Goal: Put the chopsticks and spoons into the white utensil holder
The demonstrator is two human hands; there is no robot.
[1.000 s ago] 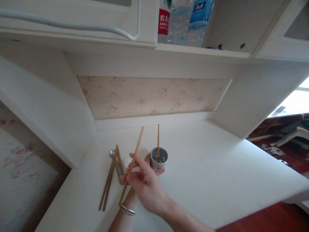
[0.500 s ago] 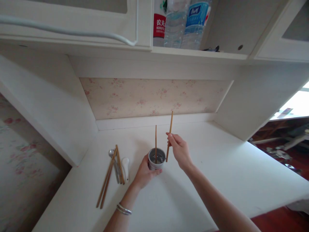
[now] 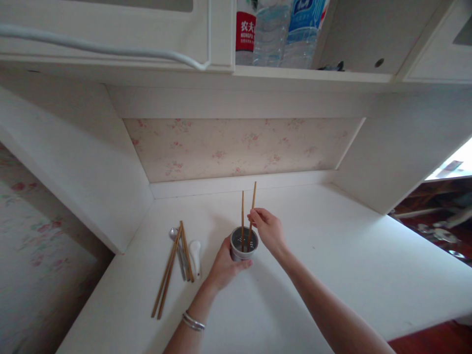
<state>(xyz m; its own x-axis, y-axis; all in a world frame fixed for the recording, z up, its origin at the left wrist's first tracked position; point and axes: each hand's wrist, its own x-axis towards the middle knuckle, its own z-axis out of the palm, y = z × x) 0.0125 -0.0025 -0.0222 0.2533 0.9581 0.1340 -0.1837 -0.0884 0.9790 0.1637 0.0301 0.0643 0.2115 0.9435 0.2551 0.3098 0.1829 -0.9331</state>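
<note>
We pinch a chopstick (image 3: 254, 194) in our right hand (image 3: 270, 229), upper end at twelve o'clock from the fingertips (image 3: 258, 212), lower end inside the grey cup (image 3: 241, 255), our left hand (image 3: 223, 266) clasping that cup from eight o'clock.

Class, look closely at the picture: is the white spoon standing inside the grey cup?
No, the white spoon lies on the counter, left of the grey cup that the left hand holds.
</note>
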